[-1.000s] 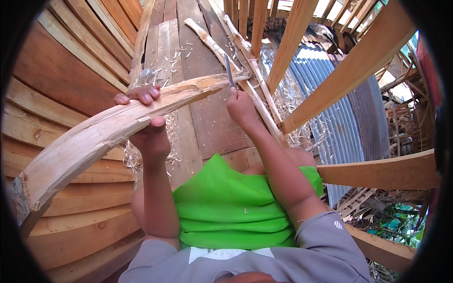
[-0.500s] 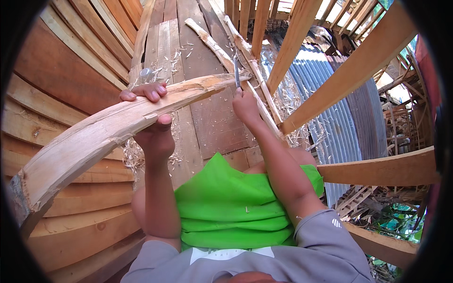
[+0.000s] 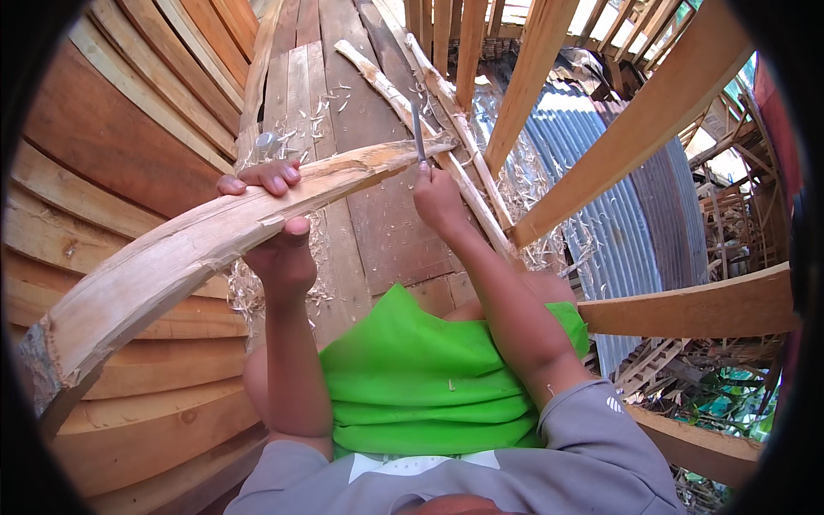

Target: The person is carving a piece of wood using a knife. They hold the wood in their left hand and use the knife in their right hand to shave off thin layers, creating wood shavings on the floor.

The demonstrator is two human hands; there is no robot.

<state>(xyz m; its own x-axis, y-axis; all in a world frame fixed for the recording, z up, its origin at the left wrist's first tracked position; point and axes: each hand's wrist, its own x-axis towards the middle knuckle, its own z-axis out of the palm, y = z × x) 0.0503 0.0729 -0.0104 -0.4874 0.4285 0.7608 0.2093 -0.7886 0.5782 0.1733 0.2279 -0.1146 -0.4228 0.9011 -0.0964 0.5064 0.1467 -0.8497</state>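
Note:
A long, pale piece of wood slants across from the lower left, its bark-edged thick end near me and its narrow end far off. My left hand grips it around the middle, fingers over the top edge and thumb on the near side. My right hand is closed round the handle of a knife. The blade points away from me and lies against the wood close to its narrow tip. Most of the handle is hidden in my fist.
Two peeled poles lie on the plank floor beyond the wood. Curled shavings are scattered around. A plank wall rises at left; upright timbers and corrugated metal sheets stand at right. A clear cup-like object sits near the wall.
My right hand and the knife have shifted slightly left along the wood, away from its tip. The left hand keeps its grip, and the wood has barely moved.

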